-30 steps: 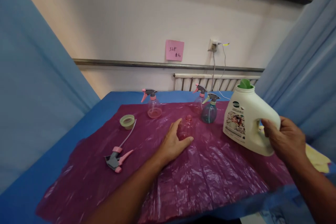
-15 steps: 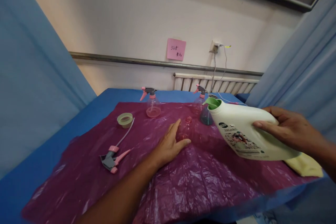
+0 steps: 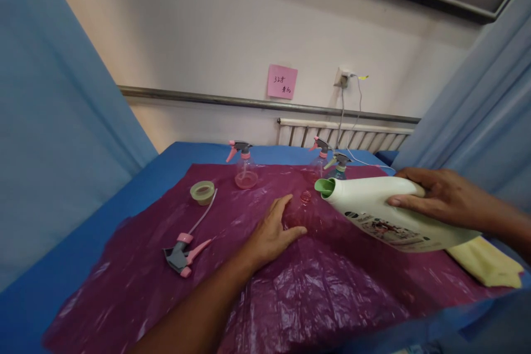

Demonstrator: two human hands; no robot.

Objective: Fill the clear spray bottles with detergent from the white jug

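Observation:
My right hand point(image 3: 427, 193) grips a large cream jug point(image 3: 385, 210) by its handle. The jug lies tilted to the left, and its green pouring spout point(image 3: 324, 186) is close above and to the right of the bottle's mouth; no stream is plain to see. My left hand point(image 3: 276, 229) curves round the left side of a clear, open-necked bottle point(image 3: 306, 211), with the thumb in front. The bottle stands upright on the purple plastic sheet point(image 3: 282, 298). A grey and pink spray head point(image 3: 180, 254) with its tube lies left of my left forearm.
Farther back stand a pink-topped spray bottle point(image 3: 246, 176), another pink-topped one point(image 3: 319, 160) and a green-triggered one point(image 3: 338, 166). A small round container point(image 3: 202, 192) is at the left. At the right lies a yellow cloth point(image 3: 485, 263). Blue curtains point(image 3: 62, 121) flank the table.
The jug has tipped further, its spout dropping down and left towards the bottle's mouth. The green-triggered sprayer has come out from behind it. My left hand stays by the bottle; the view shifted slightly.

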